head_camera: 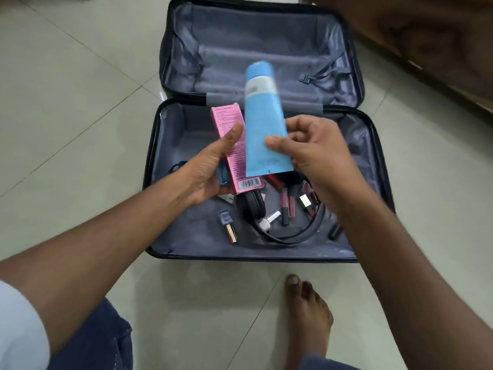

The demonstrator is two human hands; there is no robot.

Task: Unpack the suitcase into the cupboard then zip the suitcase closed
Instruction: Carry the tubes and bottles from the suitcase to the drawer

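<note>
A dark suitcase (157, 145) lies open on the tiled floor, its grey lining showing in both halves. My left hand (210, 169) grips a pink box (234, 148) over the near half, with something small and blue tucked under it. My right hand (314, 156) pinches the flat end of a light blue tube (261, 121), which stands upright and blurred beside the box. Below the hands, black headphones (266, 225) and several lipsticks (285, 206) lie loose in the near half. The far half holds nothing but its straps.
A brown wooden piece of furniture (426, 41) fills the top right corner. My bare right foot (306, 313) stands on the tiles just in front of the suitcase. My jeans-clad knee (101, 340) is at the bottom left. Pale floor tiles surround the case.
</note>
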